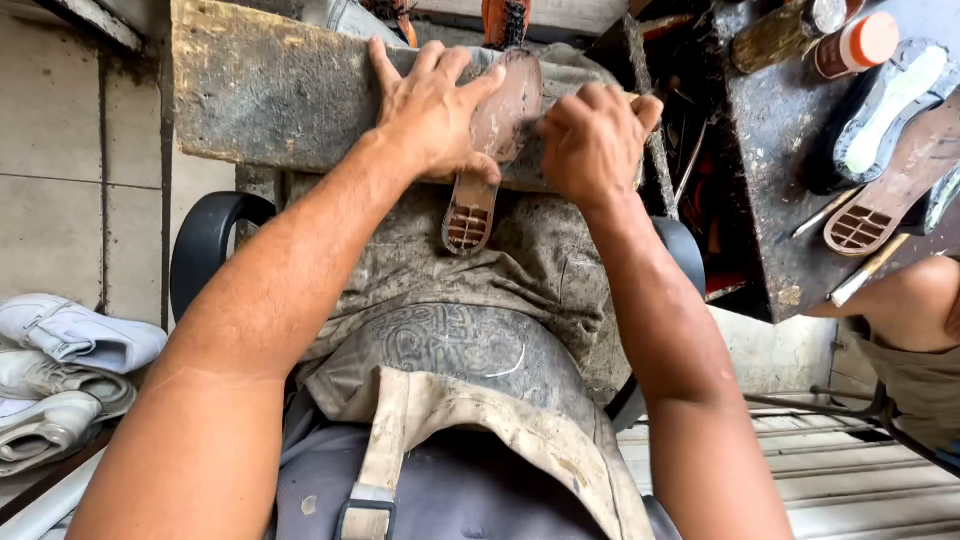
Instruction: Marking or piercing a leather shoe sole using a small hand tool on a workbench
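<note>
Brown shoe sole [497,140] lies underside up on a worn wooden board [270,95] across the person's lap, heel end with its grid cavity hanging off the near edge over the stained apron [470,340]. Toe end points away.

Left hand [435,110] flat on the sole's left side, fingers spread wide, palm pressing down over the sole and board. Not gripping, just pinning it.

Right hand [595,140] at the sole's right edge, fingers curled in tight, knuckles up. Touching the sole edge; whether a tool sits inside the fist, cannot tell.

Around:
- dark desk [775,150] to the right, well apart from the hands, carrying another brown sole [885,195] with the same grid heel, a sole with a white insert [885,110], and an orange-capped bottle [850,45]
- thin metal tool [865,272] at that desk's near edge
- white sneakers [60,370] stacked on the floor at far left
- another person's knee [915,305] at the right edge
- black chair rim [205,250] visible behind the left forearm
</note>
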